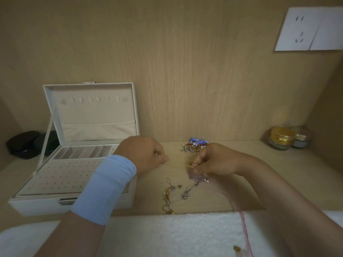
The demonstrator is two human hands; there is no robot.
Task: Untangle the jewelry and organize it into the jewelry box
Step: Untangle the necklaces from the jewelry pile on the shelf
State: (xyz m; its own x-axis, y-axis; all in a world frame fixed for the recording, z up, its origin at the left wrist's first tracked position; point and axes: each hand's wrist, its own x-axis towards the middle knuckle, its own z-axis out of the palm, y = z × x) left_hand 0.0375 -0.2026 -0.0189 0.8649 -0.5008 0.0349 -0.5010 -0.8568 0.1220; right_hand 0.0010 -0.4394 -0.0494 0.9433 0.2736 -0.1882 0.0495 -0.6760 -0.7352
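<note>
A white jewelry box [46,182] stands open at the left, lid upright, its tray showing slots and a dotted earring panel. My left hand [143,154] and my right hand [215,162] each pinch one end of a thin gold chain [178,159] stretched between them just above the wooden shelf. Below my right hand lies a tangle of chains with purple charms [198,179], trailing down to gold pieces [168,201] near the shelf's front edge. A heap of blue and red earrings and rings [195,144] sits behind my hands.
Two small jars [282,139], one gold-lidded, stand at the back right. A black case [24,144] lies left of the box. A white fluffy cloth [176,234] covers the near edge, with a red cord [245,230] on it. A wall socket [306,28] is at the upper right.
</note>
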